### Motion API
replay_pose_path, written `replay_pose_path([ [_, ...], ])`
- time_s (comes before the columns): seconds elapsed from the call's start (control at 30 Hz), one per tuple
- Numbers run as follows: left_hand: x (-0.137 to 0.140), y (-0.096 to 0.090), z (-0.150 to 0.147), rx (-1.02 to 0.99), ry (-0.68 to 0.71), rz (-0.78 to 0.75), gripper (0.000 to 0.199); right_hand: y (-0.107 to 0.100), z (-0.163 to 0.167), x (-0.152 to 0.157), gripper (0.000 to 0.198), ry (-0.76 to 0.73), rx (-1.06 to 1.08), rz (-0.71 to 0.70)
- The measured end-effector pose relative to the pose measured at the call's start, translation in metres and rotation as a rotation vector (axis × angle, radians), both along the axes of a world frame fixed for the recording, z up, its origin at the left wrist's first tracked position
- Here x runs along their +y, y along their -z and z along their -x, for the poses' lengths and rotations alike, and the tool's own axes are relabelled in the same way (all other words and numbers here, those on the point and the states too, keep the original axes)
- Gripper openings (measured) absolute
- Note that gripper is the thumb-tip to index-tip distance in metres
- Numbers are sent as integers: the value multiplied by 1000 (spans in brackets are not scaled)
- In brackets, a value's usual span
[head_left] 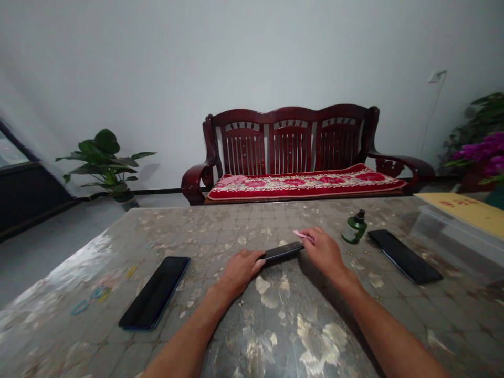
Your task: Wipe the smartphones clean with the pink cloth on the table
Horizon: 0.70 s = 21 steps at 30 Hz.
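Observation:
A dark phone [282, 252] is tilted on its edge above the patterned tabletop. My left hand [241, 270] grips its left end, thumb on the near side and fingers over the top. At the other end, my right hand [321, 250] is closed on a small pink cloth [302, 235], which sticks out past the fingertips by the phone's far corner. Whether that hand also touches the phone, I cannot tell. Right of my right hand stands a green bottle [355, 229] with a black pump top.
Another black phone [155, 293] lies at left, near several coloured rings [98, 294]. A third phone [405, 256] lies at right, beside a clear plastic box [452, 236] with yellow paper [468, 210] on top. Beyond the table [220, 226] stands a wooden bench [291, 139].

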<state>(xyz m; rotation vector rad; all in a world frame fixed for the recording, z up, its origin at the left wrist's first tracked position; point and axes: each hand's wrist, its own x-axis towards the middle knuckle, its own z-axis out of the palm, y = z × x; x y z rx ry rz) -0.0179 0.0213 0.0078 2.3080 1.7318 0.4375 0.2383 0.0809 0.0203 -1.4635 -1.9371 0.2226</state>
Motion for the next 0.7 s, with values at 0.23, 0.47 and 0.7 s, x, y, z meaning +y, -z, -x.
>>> replay_pose_path([
  [0.23, 5, 2, 4, -5, -19, 16, 41, 4, 3, 0, 27, 22, 61, -90],
  [0.47, 7, 7, 6, 72, -86, -37, 36, 4, 13, -4, 28, -24, 43, -194],
  [0.7, 7, 13, 7, 52, -92, -106, 32, 2, 32, -17, 29, -144, -74, -230],
])
